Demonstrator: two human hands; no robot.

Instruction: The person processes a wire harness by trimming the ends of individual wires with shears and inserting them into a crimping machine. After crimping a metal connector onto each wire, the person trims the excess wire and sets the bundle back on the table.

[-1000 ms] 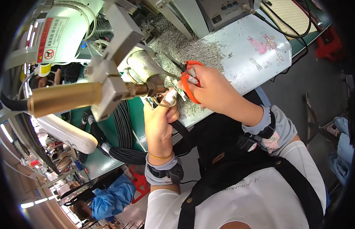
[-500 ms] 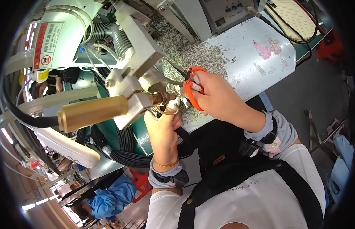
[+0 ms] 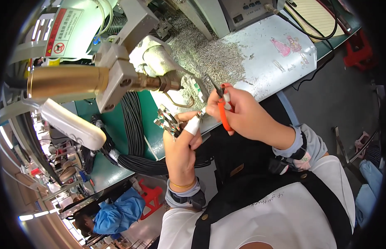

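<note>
The pliers [image 3: 223, 113] are clamped in the right hand [image 3: 247, 113], their long axis running away from the body and leaning a little left, with the narrow dark metal tips pointing away from the person; the handles are smooth, curved and orange-red. The left hand [image 3: 179, 147] is curled around a bunch of wire ends [image 3: 167, 122], which fan out beyond its fingers, away and to the left, with small shiny tips. A white wrap [image 3: 193, 125] covers its thumb. The hands are close together at the fingertips, though whether they touch is hard to tell. Beyond them, slim silvery metal bits [image 3: 218, 58] lie heaped on a smooth pale plate [image 3: 263, 79]. Left of the left hand, glossy black cables [image 3: 133, 124] lie looped on the green counter [image 3: 149, 112].
</note>
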